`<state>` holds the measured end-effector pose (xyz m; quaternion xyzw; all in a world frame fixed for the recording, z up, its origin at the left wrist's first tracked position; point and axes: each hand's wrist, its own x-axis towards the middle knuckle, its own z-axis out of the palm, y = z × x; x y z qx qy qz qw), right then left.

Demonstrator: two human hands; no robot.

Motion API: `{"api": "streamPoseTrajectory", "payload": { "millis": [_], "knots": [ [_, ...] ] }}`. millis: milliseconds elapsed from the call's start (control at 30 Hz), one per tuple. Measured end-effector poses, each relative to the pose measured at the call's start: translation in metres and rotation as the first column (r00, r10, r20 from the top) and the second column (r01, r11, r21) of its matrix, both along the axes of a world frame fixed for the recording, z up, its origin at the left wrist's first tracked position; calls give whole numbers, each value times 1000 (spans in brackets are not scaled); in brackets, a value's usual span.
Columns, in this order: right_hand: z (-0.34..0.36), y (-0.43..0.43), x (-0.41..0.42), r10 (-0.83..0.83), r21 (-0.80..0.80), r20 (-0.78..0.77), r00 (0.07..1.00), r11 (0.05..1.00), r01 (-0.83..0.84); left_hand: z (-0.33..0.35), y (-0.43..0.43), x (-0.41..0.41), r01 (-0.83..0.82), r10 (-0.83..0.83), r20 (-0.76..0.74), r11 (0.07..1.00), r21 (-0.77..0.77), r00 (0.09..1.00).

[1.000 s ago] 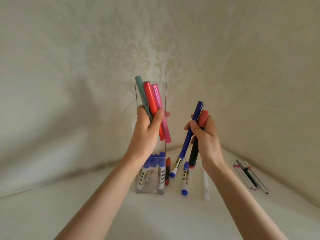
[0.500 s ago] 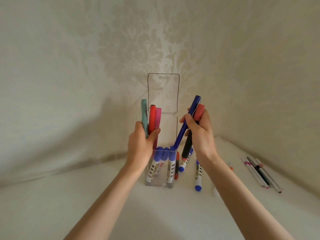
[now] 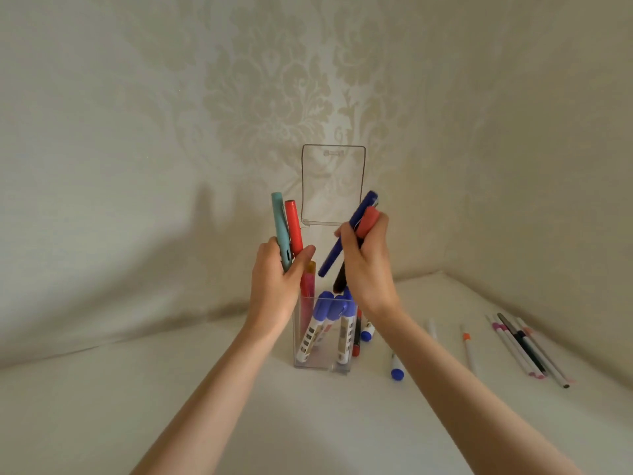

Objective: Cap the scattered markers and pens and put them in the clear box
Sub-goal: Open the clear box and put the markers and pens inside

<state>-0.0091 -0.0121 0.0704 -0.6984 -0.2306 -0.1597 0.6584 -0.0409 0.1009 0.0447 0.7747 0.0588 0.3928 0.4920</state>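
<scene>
Over the clear box (image 3: 320, 361), left hand (image 3: 275, 289), right hand (image 3: 370, 269), each tight round bright pens (image 3: 279, 228).

One clear box (image 3: 322, 358); inside it three blue-capped markers (image 3: 323, 310), plus one pink pen (image 3: 307, 289) partway in. Four pens held up: left grip (image 3: 274, 286) has two, a teal pen (image 3: 279, 228) and a red pen (image 3: 294, 228); right grip (image 3: 368, 269) has two, a blue pen (image 3: 359, 214) and a black pen with red cap (image 3: 368, 219). Loose on the tabletop (image 3: 239, 389): two more blue-capped markers (image 3: 396, 371), one red-and-black pen (image 3: 356, 337), two separate white pens (image 3: 468, 351), and one bunch of thin pens (image 3: 520, 347), four or five, exact count unclear.
</scene>
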Motion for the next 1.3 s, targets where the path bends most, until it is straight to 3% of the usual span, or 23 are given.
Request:
{"api": "streamPoseTrajectory", "payload": {
  "millis": [67,133,200,333,433,567,667,800,933,1167,1233,1300],
  "knots": [
    [-14,-1,2,-129,-203,112,985,968,150,-3,2,1,-6,6,-6,1000,7,1000],
    [-24,-4,5,-268,-413,277,923,834,366,-8,5,3,-18,19,-21,1000,14,1000],
    [-30,-6,5,-259,-523,338,905,747,410,-11,6,4,-6,5,-12,1000,-14,1000],
    [-34,-8,1,-212,-609,344,915,691,389,-10,8,2,8,-7,22,999,-38,1000],
    [-29,-14,-1,-154,-570,253,955,774,276,-7,10,-3,57,-56,29,997,-53,998],
    [-4,-26,-5,26,-300,94,995,954,3,0,9,-9,181,-180,7,983,-43,984],
    [23,-25,-5,183,-272,13,983,947,-172,6,7,-7,233,-233,-21,972,-2,972],
    [39,-12,1,207,-330,61,976,927,-176,14,2,-3,264,-263,-34,964,32,964],
    [41,-8,7,286,-274,78,955,927,-256,20,0,-1,286,-279,-78,954,94,957],
    [41,-16,15,255,-226,137,957,949,-220,29,0,2,304,-293,-82,926,222,952],
    [41,-20,18,189,-217,164,968,964,-152,29,3,6,309,-306,-45,942,129,951],
    [40,-25,21,94,-217,196,976,975,-51,30,4,7,362,-361,21,929,-77,932]
  ]
}}
